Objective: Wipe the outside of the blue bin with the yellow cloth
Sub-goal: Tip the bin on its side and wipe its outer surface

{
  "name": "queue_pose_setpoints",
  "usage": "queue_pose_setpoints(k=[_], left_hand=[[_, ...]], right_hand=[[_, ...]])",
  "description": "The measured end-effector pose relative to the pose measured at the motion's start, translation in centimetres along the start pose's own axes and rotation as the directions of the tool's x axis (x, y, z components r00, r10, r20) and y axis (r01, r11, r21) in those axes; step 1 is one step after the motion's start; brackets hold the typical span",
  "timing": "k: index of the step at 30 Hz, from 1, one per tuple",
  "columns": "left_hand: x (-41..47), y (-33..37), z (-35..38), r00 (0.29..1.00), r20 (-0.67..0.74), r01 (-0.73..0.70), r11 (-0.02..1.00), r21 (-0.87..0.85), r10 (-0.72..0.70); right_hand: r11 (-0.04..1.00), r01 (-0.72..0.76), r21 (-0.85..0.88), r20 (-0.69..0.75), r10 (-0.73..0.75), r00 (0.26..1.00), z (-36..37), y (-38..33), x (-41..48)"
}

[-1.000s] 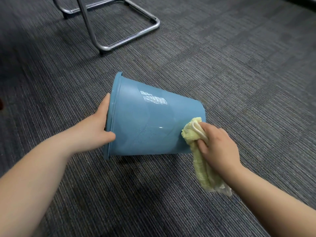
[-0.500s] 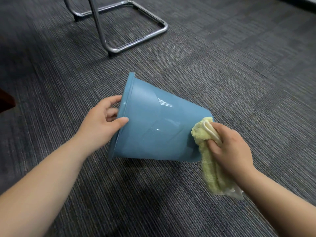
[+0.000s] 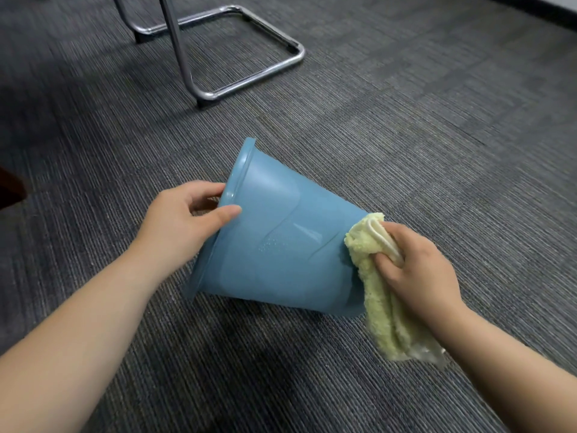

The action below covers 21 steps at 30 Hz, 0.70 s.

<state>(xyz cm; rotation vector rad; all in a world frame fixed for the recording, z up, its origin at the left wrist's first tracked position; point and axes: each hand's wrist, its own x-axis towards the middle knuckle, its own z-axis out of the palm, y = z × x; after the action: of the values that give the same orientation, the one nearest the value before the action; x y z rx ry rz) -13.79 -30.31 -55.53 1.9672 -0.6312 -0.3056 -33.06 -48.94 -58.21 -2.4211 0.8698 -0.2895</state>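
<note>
A: What could be going wrong?
B: The blue bin [image 3: 281, 245] is lying on its side on the carpet [image 3: 437, 151], the left hand's [image 3: 181, 226] grip pinching its rim, the right hand [image 3: 421, 276] grasping the yellow cloth [image 3: 377, 307] against the base end. Pushing hard could be rolling it free.
A: Anything getting in the way?
B: The chair frame [image 3: 182, 48] is standing well apart, behind.

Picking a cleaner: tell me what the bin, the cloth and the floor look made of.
Blue bin: likely moulded plastic, smooth and glossy, with light glints. Yellow cloth: soft, nubby pile, probably microfibre or terry. Floor: grey ribbed carpet, matte.
</note>
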Motion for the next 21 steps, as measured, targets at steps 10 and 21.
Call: queue_pose_setpoints(k=[10,21], left_hand=[[-0.3,1.7,0.1,0.907,0.420,-0.109,0.956,0.272,-0.016],[-0.5,1.7,-0.3,0.930,0.367,-0.030,0.999,0.032,0.016]], right_hand=[[0.988,0.152,0.037,-0.132,-0.146,0.980,-2.7,-4.9,3.6],[0.890,0.454,-0.041,0.056,-0.452,0.890,-0.2,-9.4,1.8]])
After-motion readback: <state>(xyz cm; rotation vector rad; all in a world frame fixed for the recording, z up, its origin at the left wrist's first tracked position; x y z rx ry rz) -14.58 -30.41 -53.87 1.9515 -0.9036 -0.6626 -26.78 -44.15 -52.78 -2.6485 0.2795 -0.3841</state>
